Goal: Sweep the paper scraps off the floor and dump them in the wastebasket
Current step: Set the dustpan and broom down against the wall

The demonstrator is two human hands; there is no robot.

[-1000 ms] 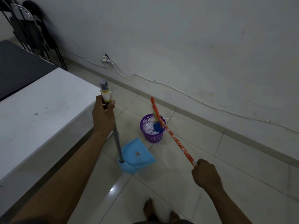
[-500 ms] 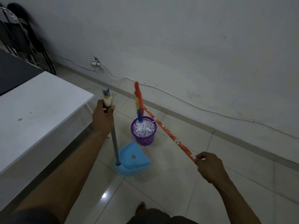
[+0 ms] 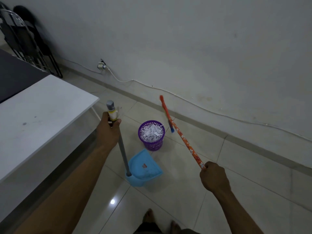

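Observation:
A purple wastebasket (image 3: 152, 144) full of white paper scraps (image 3: 151, 133) stands on the tiled floor near the wall. Just in front of it rests a light blue dustpan (image 3: 146, 168) with a long grey handle (image 3: 122, 152). My left hand (image 3: 108, 130) is shut around the top of that handle. My right hand (image 3: 213, 178) grips the near end of an orange patterned broom stick (image 3: 184, 141). The broom head (image 3: 166, 114), orange with a blue tip, hangs in the air to the right of the basket.
A white table (image 3: 38, 115) fills the left side, with a dark surface (image 3: 15, 78) behind it and folded black chairs (image 3: 25, 41) in the far corner. A white cable (image 3: 168, 92) runs along the wall from a plug (image 3: 101, 65). My bare feet (image 3: 148, 217) show at the bottom.
The broom head was in the wastebasket a second ago, then lifted above it, and has swung out to the basket's right. The dustpan has stayed in my left hand.

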